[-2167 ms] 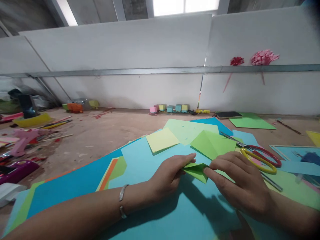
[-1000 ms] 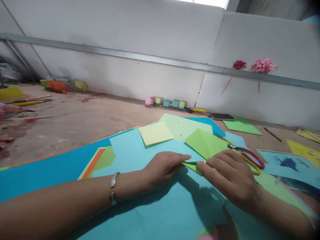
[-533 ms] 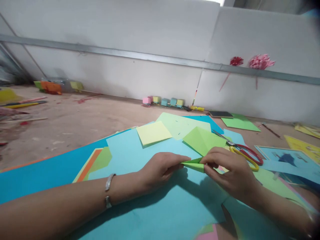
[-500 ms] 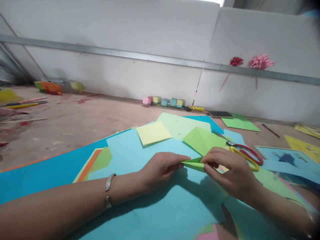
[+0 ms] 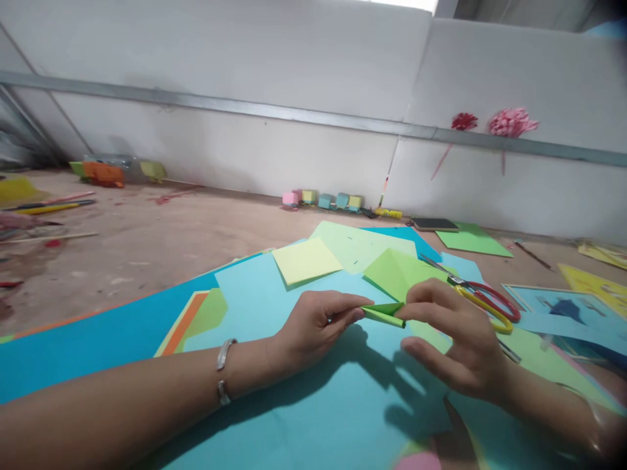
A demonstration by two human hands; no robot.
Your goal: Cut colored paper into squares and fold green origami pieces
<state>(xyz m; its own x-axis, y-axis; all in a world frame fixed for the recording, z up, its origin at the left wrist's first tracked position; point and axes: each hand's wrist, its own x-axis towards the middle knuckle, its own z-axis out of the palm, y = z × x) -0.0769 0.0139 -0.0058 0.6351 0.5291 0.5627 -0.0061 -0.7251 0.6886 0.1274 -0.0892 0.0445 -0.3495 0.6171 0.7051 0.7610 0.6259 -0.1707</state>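
Between its thumb and fingers, my left hand (image 5: pixel 318 326) pinches one end of a small folded green paper (image 5: pixel 385 314). My right hand (image 5: pixel 453 333) is at the paper's other end, thumb spread away from the fingers, with a fingertip at or very near the paper. Light blue sheets (image 5: pixel 313 405) lie under both hands. Behind them rest a pale yellow square (image 5: pixel 307 262) and a creased green sheet (image 5: pixel 394 271). Scissors (image 5: pixel 482 297) with red and yellow handles lie just beyond my right hand.
Small coloured paper blocks (image 5: pixel 326 200) stand along the wall. A dark flat object (image 5: pixel 435 224) lies beside a green sheet (image 5: pixel 474 240). Pencils (image 5: pixel 53 207) are at the far left. A blue picture (image 5: pixel 568 310) lies at right. Two flowers (image 5: pixel 512 123) hang on the wall rail.
My right thumb has come off the folded green paper and the right fingers have spread. My left hand still holds the paper. The view has shifted slightly.
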